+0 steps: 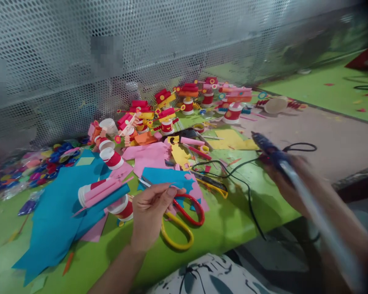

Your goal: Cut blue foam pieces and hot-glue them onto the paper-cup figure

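Observation:
My right hand (297, 181) is wrapped round a dark blue hot glue gun (271, 148), its nozzle pointing up and left. A long clear glue stick (309, 194) sticks out of the back, smeared by motion. My left hand (150, 210) is closed in a pinch, thumb against fingers; whatever is in it is too small to make out. Under that hand lie scissors with one red and one yellow handle (185, 244), their blades partly hidden. Left of it are a paper-covered cup with pink and blue rolls (106, 194) and blue sheets (59, 204).
Several small red, yellow and pink paper-and-cup figures (168, 118) stand along the perforated metal screen (178, 36). A box cutter (210, 181), pink paper (149, 157) and yellow paper (233, 140) lie mid-table. A black cord (248, 192) runs over the front edge. Colourful bagged pieces (46, 163) sit left.

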